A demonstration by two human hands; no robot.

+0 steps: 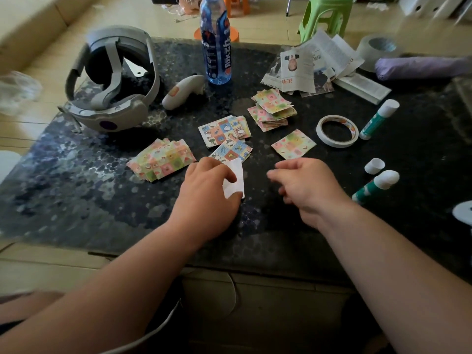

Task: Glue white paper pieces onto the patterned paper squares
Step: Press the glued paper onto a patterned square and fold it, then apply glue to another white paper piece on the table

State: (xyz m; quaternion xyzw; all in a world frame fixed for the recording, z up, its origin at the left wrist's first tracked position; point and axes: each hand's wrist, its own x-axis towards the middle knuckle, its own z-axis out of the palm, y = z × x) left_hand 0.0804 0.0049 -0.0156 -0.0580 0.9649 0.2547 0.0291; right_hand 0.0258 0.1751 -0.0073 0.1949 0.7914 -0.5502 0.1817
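Left hand [207, 195] pinches the white piece [236, 181] toward the counter's [89, 200] front edge. Right hand [310, 186] hovers empty, fingers loosely curled. Paper looks light, limp and easily creased, so hold an edge.

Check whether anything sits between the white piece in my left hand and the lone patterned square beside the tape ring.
Nothing visible: only bare table separates the white piece from the lone square. Your right hand sits just beside that path.
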